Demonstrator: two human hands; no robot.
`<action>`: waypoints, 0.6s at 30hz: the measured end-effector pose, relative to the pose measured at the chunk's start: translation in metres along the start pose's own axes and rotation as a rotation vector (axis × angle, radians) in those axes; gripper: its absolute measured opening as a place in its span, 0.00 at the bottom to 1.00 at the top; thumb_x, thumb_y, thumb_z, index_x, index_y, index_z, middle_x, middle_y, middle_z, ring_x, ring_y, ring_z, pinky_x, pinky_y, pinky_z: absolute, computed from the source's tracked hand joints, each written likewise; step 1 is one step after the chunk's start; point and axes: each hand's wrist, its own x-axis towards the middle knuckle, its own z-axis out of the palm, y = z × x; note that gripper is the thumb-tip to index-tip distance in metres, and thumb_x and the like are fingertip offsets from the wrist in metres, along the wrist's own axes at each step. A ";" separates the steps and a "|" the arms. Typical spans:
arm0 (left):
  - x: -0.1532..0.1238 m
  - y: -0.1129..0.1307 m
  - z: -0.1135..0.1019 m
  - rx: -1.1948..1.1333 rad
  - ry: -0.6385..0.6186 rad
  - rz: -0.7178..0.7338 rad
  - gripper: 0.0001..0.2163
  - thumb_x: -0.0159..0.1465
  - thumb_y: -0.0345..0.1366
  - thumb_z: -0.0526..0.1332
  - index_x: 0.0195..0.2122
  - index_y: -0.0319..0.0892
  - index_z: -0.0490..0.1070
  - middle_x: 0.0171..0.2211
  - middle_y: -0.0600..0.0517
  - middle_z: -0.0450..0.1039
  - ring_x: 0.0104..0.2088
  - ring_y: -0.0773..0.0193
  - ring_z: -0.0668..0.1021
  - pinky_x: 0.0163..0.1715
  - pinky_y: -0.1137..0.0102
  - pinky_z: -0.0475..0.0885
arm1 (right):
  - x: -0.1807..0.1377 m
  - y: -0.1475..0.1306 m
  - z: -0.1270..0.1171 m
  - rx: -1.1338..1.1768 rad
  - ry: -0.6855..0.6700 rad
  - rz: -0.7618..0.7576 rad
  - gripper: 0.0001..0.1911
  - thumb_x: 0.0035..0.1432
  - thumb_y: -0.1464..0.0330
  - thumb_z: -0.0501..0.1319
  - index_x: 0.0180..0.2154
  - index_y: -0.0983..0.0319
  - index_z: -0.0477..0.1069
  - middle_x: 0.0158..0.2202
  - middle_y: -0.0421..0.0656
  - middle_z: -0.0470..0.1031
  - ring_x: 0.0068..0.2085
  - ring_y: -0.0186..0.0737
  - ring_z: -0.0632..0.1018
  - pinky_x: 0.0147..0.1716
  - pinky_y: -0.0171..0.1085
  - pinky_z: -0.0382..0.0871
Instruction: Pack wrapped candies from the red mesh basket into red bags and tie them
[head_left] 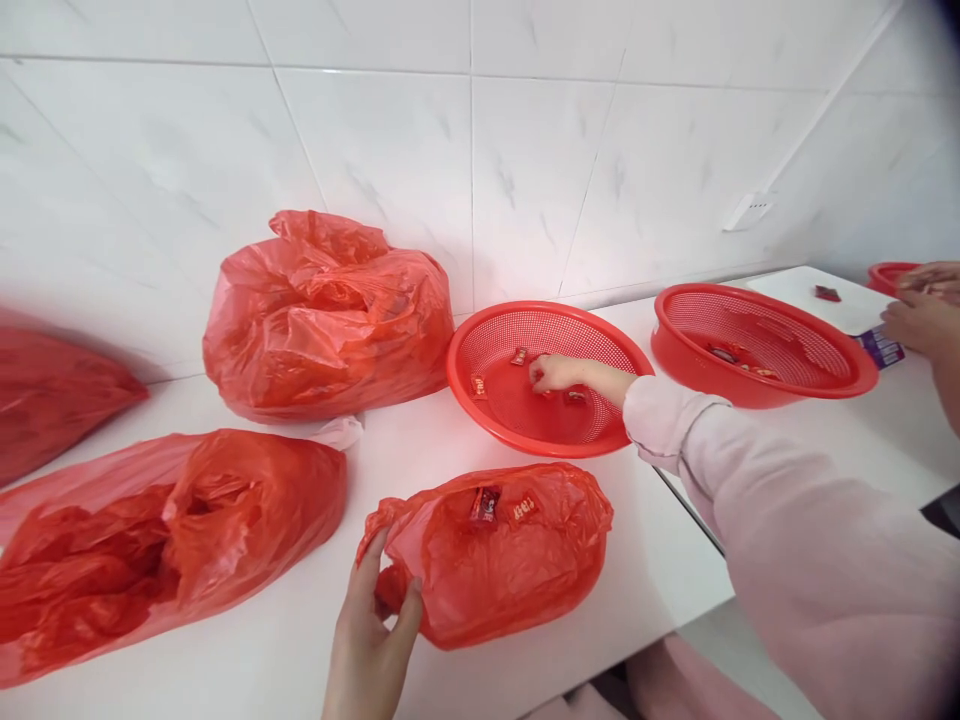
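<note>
My left hand [369, 640] pinches the open mouth of a small red plastic bag [499, 550] lying near the table's front edge; red wrapped candies show through the bag. My right hand [553, 374], in a pale pink sleeve, reaches into a red perforated basket [480, 340] and its fingers curl onto small red candy packets [519, 356] on the basket floor. Whether it grips one I cannot make out.
Three larger red plastic bags lie to the left [326, 315] [165, 545] [52, 395]. A second red basket [757, 345] sits to the right. Another person's hands [926, 310] work at the far right by a purple packet [881, 347]. The white table [660, 560] ends close on the right.
</note>
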 end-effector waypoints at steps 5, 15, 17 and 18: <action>0.000 0.005 -0.001 -0.001 0.003 0.000 0.31 0.59 0.43 0.60 0.63 0.40 0.60 0.25 0.54 0.70 0.23 0.65 0.71 0.27 0.69 0.69 | -0.059 -0.034 -0.012 0.285 0.025 -0.169 0.13 0.62 0.63 0.55 0.45 0.62 0.69 0.42 0.47 0.77 0.35 0.35 0.77 0.33 0.33 0.69; 0.005 0.003 0.004 0.056 -0.047 0.032 0.30 0.60 0.44 0.60 0.63 0.41 0.60 0.38 0.48 0.75 0.25 0.66 0.72 0.28 0.69 0.70 | -0.138 -0.086 0.112 0.533 -0.006 -0.192 0.17 0.47 0.56 0.69 0.35 0.60 0.73 0.32 0.38 0.73 0.32 0.35 0.74 0.31 0.33 0.66; 0.003 0.007 0.004 0.056 -0.025 0.025 0.29 0.60 0.44 0.59 0.62 0.41 0.61 0.41 0.46 0.74 0.26 0.65 0.73 0.29 0.69 0.70 | -0.129 -0.078 0.121 0.537 0.050 -0.144 0.18 0.48 0.54 0.68 0.33 0.60 0.71 0.30 0.38 0.73 0.28 0.34 0.73 0.27 0.33 0.65; 0.002 0.009 0.005 0.051 -0.019 0.023 0.29 0.60 0.44 0.59 0.62 0.41 0.61 0.42 0.46 0.74 0.27 0.65 0.74 0.29 0.69 0.71 | -0.126 -0.074 0.123 0.561 0.040 -0.129 0.16 0.51 0.54 0.66 0.33 0.60 0.70 0.29 0.38 0.73 0.26 0.33 0.73 0.26 0.33 0.66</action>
